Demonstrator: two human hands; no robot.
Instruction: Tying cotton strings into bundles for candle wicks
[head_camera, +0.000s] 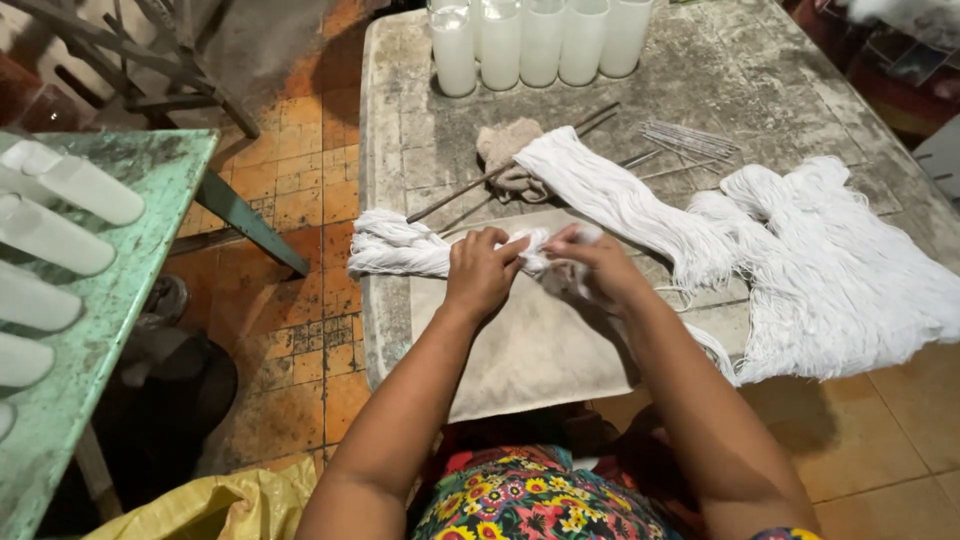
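Head view, both hands (482, 272) (600, 268) gripping string bundle (400, 248), lengthwise left-right

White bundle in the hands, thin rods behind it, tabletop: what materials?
White bundle, gripped by left hand and right hand: soft matte string, likely cotton; separate strands show. Thin rods: probably metal wire, straight, grey, faint sheen. Tabletop: looks like worn stone or concrete, mottled grey, chipped edge.

One head camera looks steeply down, close over the near edge of the table (700, 70), facing its far end.
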